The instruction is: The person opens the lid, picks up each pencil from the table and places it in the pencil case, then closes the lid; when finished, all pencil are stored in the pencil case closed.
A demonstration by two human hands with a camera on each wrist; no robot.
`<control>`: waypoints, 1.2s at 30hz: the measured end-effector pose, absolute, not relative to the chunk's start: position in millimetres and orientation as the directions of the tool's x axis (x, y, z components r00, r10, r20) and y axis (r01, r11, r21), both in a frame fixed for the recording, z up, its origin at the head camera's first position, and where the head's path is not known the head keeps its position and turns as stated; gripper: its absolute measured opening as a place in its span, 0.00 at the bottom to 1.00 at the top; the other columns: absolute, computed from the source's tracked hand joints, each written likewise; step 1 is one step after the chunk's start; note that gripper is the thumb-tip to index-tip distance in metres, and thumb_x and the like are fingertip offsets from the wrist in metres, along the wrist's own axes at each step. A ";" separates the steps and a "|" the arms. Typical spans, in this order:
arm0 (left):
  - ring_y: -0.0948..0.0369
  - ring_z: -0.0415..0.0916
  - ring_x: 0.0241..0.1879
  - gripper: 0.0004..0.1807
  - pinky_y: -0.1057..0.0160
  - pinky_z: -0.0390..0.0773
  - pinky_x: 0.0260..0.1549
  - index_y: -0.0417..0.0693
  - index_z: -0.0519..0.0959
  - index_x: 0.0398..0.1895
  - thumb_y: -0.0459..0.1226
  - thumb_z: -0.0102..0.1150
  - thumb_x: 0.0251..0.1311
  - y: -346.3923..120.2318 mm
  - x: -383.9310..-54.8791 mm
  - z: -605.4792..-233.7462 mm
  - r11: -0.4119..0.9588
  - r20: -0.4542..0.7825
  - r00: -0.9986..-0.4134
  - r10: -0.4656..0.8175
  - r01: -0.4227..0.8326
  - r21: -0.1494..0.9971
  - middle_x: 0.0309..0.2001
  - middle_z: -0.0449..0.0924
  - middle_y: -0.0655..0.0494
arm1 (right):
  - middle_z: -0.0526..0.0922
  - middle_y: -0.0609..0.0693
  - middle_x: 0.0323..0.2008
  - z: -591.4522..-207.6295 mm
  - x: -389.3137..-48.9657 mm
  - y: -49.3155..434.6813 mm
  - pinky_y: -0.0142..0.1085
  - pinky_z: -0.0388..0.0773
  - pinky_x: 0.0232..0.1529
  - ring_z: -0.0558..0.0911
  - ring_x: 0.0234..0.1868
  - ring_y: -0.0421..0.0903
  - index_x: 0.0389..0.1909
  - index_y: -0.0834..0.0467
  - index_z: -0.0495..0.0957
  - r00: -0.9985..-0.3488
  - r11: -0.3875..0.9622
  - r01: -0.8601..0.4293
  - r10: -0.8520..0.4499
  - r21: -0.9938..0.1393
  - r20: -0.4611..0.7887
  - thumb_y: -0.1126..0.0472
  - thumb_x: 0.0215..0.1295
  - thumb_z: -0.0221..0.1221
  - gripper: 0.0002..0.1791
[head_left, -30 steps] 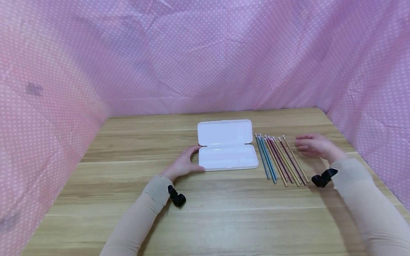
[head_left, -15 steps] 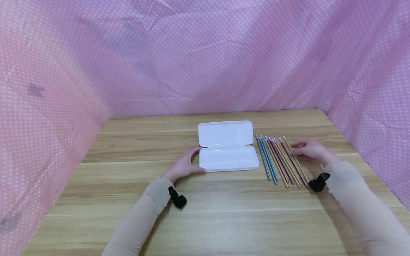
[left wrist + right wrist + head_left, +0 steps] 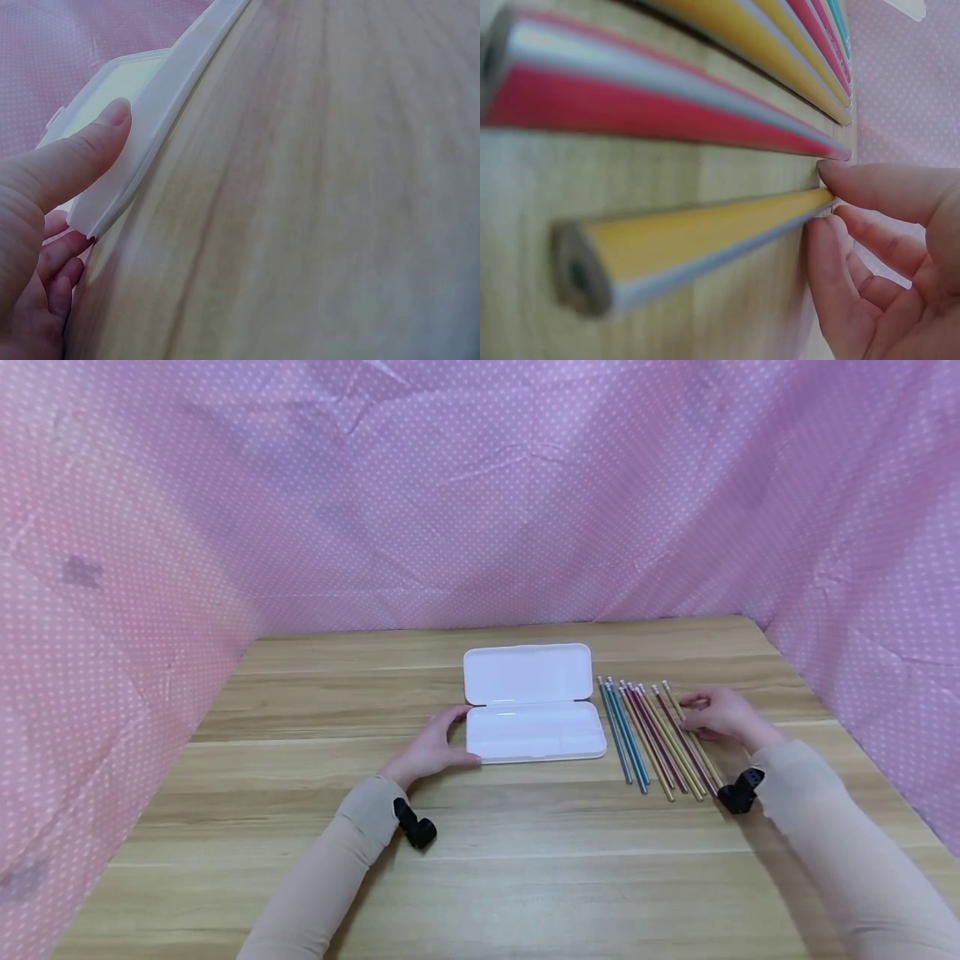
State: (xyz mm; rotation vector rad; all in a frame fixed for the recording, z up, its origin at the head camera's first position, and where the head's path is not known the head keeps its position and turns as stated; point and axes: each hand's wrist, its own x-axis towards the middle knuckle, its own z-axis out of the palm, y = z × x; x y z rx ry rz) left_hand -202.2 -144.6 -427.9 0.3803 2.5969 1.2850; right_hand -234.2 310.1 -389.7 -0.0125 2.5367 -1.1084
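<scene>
A white pencil case lies with its lid folded back in the middle of the table. My left hand grips its left end, thumb along the front wall and fingers at the back. In the left wrist view the thumb presses against the case's side. To the right, my right hand pinches the outermost yellow pencil near its eraser end, between thumb and index finger. This pencil lies slightly apart from a red pencil beside it.
Several red and yellow pencils lie in a loose row left of my right hand. Blue pencils are between them and the case. A pink dotted cloth hangs behind and beside the wooden table.
My right hand has moved left and slightly down from beside the row onto the outermost yellow pencil, and its fingers have closed round it. The left hand keeps its place on the case.
</scene>
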 end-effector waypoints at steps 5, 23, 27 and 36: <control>0.52 0.53 0.68 0.47 0.51 0.53 0.69 0.49 0.65 0.67 0.41 0.77 0.39 -145.0 -203.2 -429.6 0.580 -0.062 -0.944 0.325 0.147 0.801 0.67 0.63 0.51 | 0.74 0.72 0.49 -390.4 -233.7 309.1 0.33 0.81 0.31 0.77 0.31 0.38 0.60 0.76 0.61 -0.931 0.687 0.141 -0.153 -0.713 -0.331 0.66 0.56 0.63 0.34; 0.52 0.52 0.69 0.48 0.50 0.53 0.69 0.51 0.63 0.68 0.43 0.77 0.40 -145.5 -203.2 -427.2 0.595 -0.086 -0.942 0.325 0.133 0.793 0.69 0.61 0.52 | 0.77 0.65 0.44 -385.2 -238.1 311.4 0.33 0.81 0.31 0.77 0.30 0.39 0.60 0.76 0.61 -0.912 0.680 0.153 -0.183 -0.717 -0.368 0.69 0.56 0.60 0.32; 0.53 0.52 0.69 0.48 0.50 0.52 0.69 0.53 0.63 0.68 0.44 0.77 0.40 -145.9 -203.4 -427.6 0.597 -0.094 -0.941 0.325 0.128 0.792 0.69 0.61 0.53 | 0.79 0.61 0.43 -379.6 -239.0 312.7 0.35 0.82 0.37 0.79 0.34 0.38 0.62 0.75 0.60 -0.906 0.660 0.163 -0.194 -0.733 -0.376 0.68 0.58 0.58 0.32; 0.53 0.52 0.69 0.48 0.50 0.52 0.69 0.53 0.63 0.68 0.43 0.77 0.40 -146.2 -204.5 -427.1 0.599 -0.086 -0.940 0.329 0.137 0.789 0.69 0.61 0.53 | 0.77 0.63 0.43 -364.0 -243.9 311.0 0.37 0.82 0.38 0.79 0.34 0.38 0.62 0.76 0.60 -0.918 0.678 0.095 -0.224 -0.729 -0.328 0.67 0.61 0.56 0.30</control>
